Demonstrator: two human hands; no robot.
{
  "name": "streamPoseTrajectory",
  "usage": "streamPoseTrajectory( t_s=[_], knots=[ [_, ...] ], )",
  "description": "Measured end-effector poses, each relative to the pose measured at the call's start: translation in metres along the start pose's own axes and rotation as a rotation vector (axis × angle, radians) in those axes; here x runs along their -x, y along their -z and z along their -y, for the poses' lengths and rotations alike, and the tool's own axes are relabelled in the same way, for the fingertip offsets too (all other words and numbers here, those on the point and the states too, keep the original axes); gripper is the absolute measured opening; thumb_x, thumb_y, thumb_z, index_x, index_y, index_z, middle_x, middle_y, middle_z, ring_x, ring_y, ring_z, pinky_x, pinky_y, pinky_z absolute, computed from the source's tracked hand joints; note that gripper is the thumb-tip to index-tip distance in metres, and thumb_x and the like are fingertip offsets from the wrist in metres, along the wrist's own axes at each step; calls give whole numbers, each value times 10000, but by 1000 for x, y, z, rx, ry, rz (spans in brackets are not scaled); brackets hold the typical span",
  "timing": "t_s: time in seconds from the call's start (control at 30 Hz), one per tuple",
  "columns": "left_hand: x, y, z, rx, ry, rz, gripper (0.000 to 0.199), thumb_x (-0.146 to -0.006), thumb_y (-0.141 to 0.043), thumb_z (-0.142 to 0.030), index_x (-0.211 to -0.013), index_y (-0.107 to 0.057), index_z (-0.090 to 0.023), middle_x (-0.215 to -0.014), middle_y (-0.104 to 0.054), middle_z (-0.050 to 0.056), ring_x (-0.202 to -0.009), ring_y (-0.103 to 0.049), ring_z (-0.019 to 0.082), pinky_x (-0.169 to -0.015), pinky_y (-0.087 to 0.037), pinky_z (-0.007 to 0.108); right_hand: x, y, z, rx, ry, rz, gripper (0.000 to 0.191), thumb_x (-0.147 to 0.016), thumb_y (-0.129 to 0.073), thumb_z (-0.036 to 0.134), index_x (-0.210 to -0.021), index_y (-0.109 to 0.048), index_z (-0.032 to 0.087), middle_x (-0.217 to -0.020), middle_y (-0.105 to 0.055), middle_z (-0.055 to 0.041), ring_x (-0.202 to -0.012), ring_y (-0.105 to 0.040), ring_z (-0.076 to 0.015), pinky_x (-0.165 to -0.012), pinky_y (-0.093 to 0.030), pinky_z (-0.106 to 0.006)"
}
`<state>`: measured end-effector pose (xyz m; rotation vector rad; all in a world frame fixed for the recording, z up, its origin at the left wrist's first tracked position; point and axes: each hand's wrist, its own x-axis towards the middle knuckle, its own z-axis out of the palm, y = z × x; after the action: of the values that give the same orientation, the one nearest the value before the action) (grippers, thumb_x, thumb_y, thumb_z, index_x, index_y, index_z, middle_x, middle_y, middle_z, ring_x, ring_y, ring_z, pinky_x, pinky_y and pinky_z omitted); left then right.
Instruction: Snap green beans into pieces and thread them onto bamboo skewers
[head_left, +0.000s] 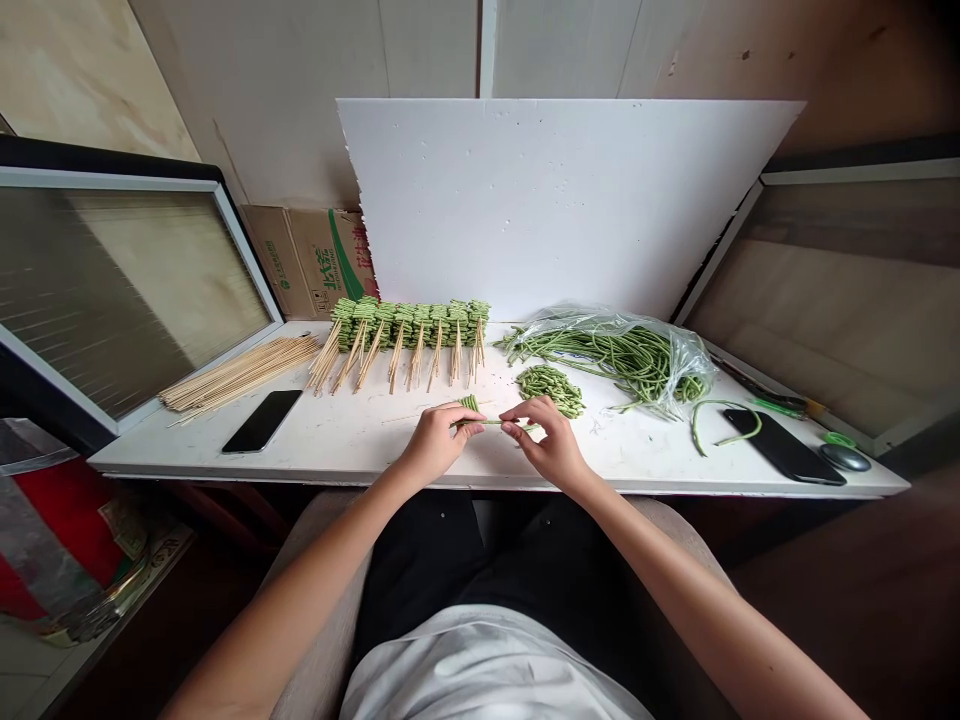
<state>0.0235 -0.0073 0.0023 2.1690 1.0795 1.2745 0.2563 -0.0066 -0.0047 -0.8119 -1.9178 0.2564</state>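
My left hand (436,442) and my right hand (553,442) meet over the front of the table, thumbs and fingertips closed in a pinch. A thin green bean piece (491,421) stretches between their fingertips; its ends are partly covered by my fingers. Just behind my left hand lies a short row of bean pieces (469,402), with thin sticks showing to its left. Beyond my right hand is a heap of cut green beans (551,388). Bundles of skewered beans (409,322) stand lined up farther back, their bare stick ends pointing toward me.
Loose bamboo skewers (240,375) and a phone (262,421) lie at left. Long beans in a plastic bag (622,350) fill the back right. Another dark phone (784,447), a single curved bean (697,430) and a mouse-like object (844,457) rest near the right edge. A white board (577,200) stands behind.
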Motion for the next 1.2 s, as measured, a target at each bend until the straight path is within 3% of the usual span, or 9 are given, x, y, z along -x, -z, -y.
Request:
streamPoseTrajectory(
  t_s=[0.23,0.4,0.5,0.67,0.8,0.9,0.97,1.1,1.2],
  knots=[
    [2,-6,-10,-21,-94,8,125,-982,-745,-262,-1010,-851,-202,-912,-809,81,-811,-728,211,-778,-545,335,2,-5,16,-35,20,8,194,-1040,-670,421,-977,-751,257,-898,-747,-64,-876,-636,-249,-865,-513,-443],
    [3,-7,-16,0,-118,0,166,-905,-761,-106,-826,-840,-228,-809,-817,30,-774,-753,204,-862,-554,362,3,-7,17,-136,-7,4,303,-1025,-667,503,-864,-728,254,-834,-714,-59,-879,-618,-256,-873,-505,-446],
    [4,-8,-19,86,-92,40,188,-885,-737,-83,-808,-842,-220,-781,-811,33,-730,-749,193,-827,-573,349,4,-8,16,-222,-19,22,354,-1003,-680,557,-828,-736,255,-822,-711,-64,-901,-613,-263,-880,-506,-448],
    [2,-7,-10,291,19,134,112,-871,-769,-197,-778,-827,-174,-795,-810,73,-750,-759,203,-736,-598,307,1,-3,16,-300,-36,115,419,-980,-679,622,-788,-735,255,-784,-701,-60,-894,-617,-263,-909,-501,-461],
    [-4,11,3,248,72,30,182,-908,-737,-269,-786,-817,-160,-769,-797,76,-682,-730,185,-671,-593,294,-7,12,16,-261,-10,68,352,-978,-715,564,-801,-747,262,-799,-706,-55,-927,-627,-265,-941,-503,-465],
    [-8,24,5,170,92,-40,204,-930,-753,-342,-879,-841,-165,-831,-813,85,-731,-734,192,-691,-594,297,-11,24,0,-27,9,-25,268,-980,-732,518,-898,-817,277,-889,-714,-79,-990,-607,-290,-942,-493,-487],
    [-9,26,4,151,105,-25,238,-950,-746,-379,-940,-851,-164,-878,-820,91,-739,-728,190,-700,-586,300,-10,27,-19,154,-18,-39,297,-990,-706,529,-939,-850,274,-926,-693,-106,-996,-575,-311,-889,-494,-487],
    [-6,16,5,102,122,63,230,-956,-758,-379,-979,-865,-176,-956,-818,96,-856,-732,205,-786,-565,309,4,18,-61,341,-159,56,381,-1021,-638,525,-932,-871,237,-924,-672,-137,-966,-543,-325,-866,-491,-493],
    [-3,9,10,96,119,107,207,-960,-760,-357,-1008,-869,-187,-982,-811,96,-915,-724,212,-831,-551,316,12,9,-75,417,-190,97,330,-1025,-636,474,-978,-878,255,-1026,-688,-147,-1035,-536,-346,-913,-481,-522]
  ],
)
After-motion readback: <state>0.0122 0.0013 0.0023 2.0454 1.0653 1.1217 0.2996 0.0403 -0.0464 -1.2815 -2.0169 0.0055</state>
